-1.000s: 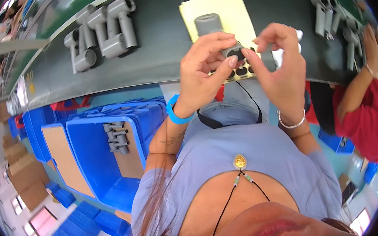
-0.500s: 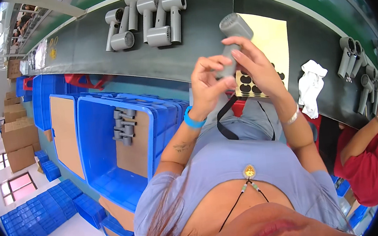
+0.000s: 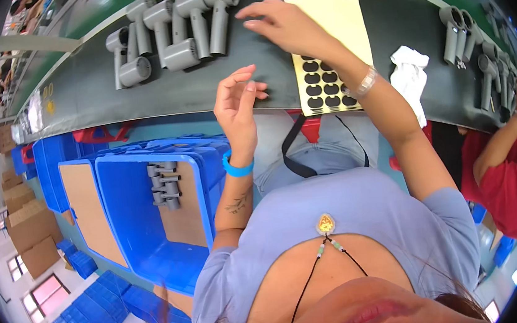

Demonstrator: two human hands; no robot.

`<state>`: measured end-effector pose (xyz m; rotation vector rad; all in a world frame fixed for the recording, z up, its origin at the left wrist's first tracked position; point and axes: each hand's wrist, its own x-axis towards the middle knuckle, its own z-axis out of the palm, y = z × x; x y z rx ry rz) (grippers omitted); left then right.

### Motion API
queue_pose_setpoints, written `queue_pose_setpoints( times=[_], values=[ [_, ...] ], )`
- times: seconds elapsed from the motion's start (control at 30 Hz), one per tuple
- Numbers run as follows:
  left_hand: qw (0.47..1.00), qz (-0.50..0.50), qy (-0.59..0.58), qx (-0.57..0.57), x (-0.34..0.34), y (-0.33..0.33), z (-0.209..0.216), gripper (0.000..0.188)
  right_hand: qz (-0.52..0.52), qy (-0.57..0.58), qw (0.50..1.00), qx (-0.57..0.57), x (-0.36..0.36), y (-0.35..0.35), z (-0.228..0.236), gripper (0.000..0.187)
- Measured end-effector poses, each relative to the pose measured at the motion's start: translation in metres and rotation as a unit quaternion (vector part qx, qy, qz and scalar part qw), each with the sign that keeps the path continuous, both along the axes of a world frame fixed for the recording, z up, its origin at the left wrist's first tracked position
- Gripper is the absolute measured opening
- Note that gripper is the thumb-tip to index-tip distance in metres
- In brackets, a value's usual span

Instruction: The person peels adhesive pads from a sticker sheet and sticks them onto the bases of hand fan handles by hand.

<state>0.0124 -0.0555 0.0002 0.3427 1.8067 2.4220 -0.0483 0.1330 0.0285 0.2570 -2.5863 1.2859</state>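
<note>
Both my hands are empty above the dark bench (image 3: 202, 92). My right hand (image 3: 292, 27) reaches forward over the upper left of a yellow sticker sheet (image 3: 332, 20), fingers stretched toward the nearest grey hair dryer (image 3: 219, 25) but apart from it. My left hand (image 3: 240, 104) hovers at the bench's near edge, fingers loosely bent and apart. That hair dryer lies at the right end of a group of several like it, including one (image 3: 181, 55) with its head toward me. Black oval stickers (image 3: 313, 78) in rows cover the lower part of the sheet; my right forearm hides some.
A white cloth (image 3: 411, 75) lies right of the sheet. More hair dryers (image 3: 455, 36) are at the far right, near a co-worker in a red sleeve (image 3: 502, 175). Below the bench at left, an open blue crate (image 3: 134, 223) holds grey parts (image 3: 165, 184); blue crates are stacked beyond.
The hair dryer held between both hands has been let go and lies at the right end of the group. My hands have separated; the whole view has shifted a little.
</note>
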Motion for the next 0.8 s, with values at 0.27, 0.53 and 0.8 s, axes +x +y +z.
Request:
queue_pose_setpoints(
  times=[0.27,0.53,0.8],
  values=[
    [0.899,-0.107,0.299,-0.303,-0.021,0.048,-0.011,0.024,-0.197,-0.115,0.974,0.003,0.128,0.069,-0.014,0.018],
    [0.846,-0.113,0.367,-0.369,-0.027,0.077,-0.025,0.034,-0.263,-0.027,0.961,0.076,0.116,0.039,-0.039,0.015],
    [0.849,-0.108,0.372,-0.360,-0.022,0.079,-0.026,0.036,-0.268,-0.048,0.957,0.096,0.105,0.043,-0.035,0.008]
  ],
)
